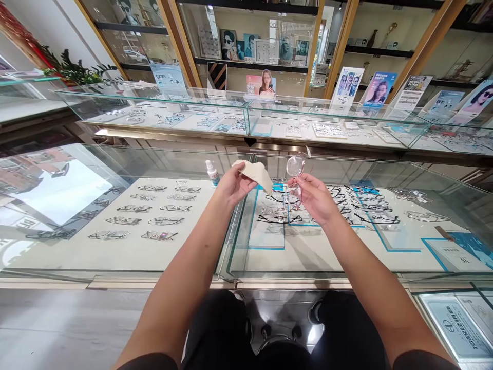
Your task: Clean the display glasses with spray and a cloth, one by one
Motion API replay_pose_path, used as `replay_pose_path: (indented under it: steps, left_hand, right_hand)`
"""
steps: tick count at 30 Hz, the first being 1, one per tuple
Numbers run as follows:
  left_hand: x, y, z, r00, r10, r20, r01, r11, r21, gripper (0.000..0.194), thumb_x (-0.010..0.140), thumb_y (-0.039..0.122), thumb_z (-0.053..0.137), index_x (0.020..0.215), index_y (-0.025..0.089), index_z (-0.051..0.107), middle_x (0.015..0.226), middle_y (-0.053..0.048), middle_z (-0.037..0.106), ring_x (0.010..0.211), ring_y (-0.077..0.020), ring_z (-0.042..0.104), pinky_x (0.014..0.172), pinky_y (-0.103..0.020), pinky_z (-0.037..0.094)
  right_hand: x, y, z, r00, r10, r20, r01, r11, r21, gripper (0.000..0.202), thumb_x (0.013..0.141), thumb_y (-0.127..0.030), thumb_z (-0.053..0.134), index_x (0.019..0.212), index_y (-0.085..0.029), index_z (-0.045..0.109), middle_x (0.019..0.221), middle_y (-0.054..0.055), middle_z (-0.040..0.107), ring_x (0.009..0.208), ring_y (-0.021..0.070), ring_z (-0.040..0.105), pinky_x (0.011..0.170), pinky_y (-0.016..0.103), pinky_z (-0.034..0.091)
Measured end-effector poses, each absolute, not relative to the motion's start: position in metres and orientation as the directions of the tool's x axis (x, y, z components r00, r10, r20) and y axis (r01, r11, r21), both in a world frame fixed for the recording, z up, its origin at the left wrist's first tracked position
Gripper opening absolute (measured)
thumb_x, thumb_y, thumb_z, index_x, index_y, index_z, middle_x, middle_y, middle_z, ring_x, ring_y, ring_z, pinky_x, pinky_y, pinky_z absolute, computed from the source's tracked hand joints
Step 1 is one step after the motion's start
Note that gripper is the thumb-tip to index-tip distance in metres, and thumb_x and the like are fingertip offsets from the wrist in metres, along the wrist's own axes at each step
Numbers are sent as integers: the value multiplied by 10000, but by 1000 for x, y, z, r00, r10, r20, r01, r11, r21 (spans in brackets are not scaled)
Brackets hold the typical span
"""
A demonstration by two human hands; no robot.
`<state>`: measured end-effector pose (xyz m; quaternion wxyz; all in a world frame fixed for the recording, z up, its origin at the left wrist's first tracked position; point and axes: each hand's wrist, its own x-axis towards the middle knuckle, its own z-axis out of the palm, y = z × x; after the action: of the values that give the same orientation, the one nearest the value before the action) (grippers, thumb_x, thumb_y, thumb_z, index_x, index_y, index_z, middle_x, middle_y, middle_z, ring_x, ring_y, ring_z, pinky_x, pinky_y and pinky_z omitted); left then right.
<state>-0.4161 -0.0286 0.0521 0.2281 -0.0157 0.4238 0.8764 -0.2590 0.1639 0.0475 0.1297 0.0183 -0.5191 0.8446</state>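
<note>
Over the glass counter (200, 257): a pair of eyeglasses (295, 166) with thin, pinkish rims is held in the air, turned on end so that one lens stands above the other.
Right hand (318, 199): narrowed to a fingertip pinch on the eyeglasses, near the middle of the frame; the rest of the frame has no support. If that pinch loosens, the pair could slip and strike the counter.
Rims: being so thin, they could bend if the fingers squeeze hard or twist one side against the other.
Lower lens (294, 195): close to the fingertips, so a smudge seems likely if they slide onto it; whether they touch it now I cannot tell.
Left hand (233, 186): holding a pale cloth (254, 172) between thumb and fingers, its loose end drooping towards the eyeglasses, apparently without touching. That flap could snag on the frame, and any grit in the fabric could scratch a lens.
Spray bottle (212, 173): upright just beyond the left hand; a careless sweep of the wrist could tip it over.
Display frames (269, 219): lying beneath the glass, so probably shielded from a drop.
</note>
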Motion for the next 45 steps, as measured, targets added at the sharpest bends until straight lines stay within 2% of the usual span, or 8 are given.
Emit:
replay_pose_path:
  steps: [6,12,16,20,25,34,41,45]
  left_hand:
    - [-371,-1,50,-924,383,-3,-261,-625,736,168,892,169,744,1023,186,640,1072,-68,772,1017,-185,742,1005,-372,617]
    - [-346,6,46,-883,436,176,-124,-577,807,357,789,303,870,1039,233,625,1045,-3,717,912,-143,689,825,-269,594]
    - [-342,5,45,-848,463,258,-30,-528,849,379,787,337,869,1074,241,642,1018,9,685,893,-127,644,826,-245,549]
    - [-346,2,46,-802,498,330,-21,-576,817,319,771,424,832,910,214,636,938,-13,628,847,-147,581,785,-260,520]
    - [-349,0,45,-840,461,285,-7,-535,845,322,875,483,785,812,208,631,886,-14,586,816,-145,550,763,-261,487]
    - [-351,4,38,-837,442,321,49,-524,850,535,699,383,993,967,234,555,919,27,598,833,-121,588,806,-258,484]
    - [-355,-8,46,-755,654,50,-93,-183,979,589,726,658,912,905,168,637,813,-1,651,729,-121,610,777,-297,505]
    - [-355,-10,50,-736,670,96,-50,-196,979,529,782,632,885,905,149,710,844,-26,680,771,-135,632,789,-296,507]
  right_hand:
    - [-256,150,45,-978,144,154,-201,-418,-886,271,794,-456,922,831,-248,753,969,21,811,948,183,701,860,316,522]
    - [-254,138,43,-980,171,98,-160,-401,-902,339,723,-498,960,803,-242,754,934,17,808,958,181,689,874,310,491]
    - [-253,138,45,-978,192,83,-156,-403,-902,368,704,-519,964,803,-242,744,915,17,803,937,184,681,848,311,484]
    - [-254,139,44,-980,171,101,-161,-381,-910,361,730,-521,947,806,-237,737,906,18,792,925,182,673,831,307,475]
    - [-255,139,39,-982,150,118,-161,-327,-931,337,782,-518,910,829,-231,741,914,25,780,964,190,678,868,313,480]
    - [-256,140,35,-976,113,187,-209,-225,-952,328,859,-537,853,856,-231,736,946,27,780,988,196,668,938,332,473]
    - [-257,146,33,-971,78,227,-237,-181,-954,342,881,-550,835,875,-234,706,988,32,782,1019,200,676,970,344,485]
    - [-257,147,35,-968,91,233,-245,-159,-956,343,869,-553,844,859,-235,715,962,31,785,996,204,684,947,344,489]
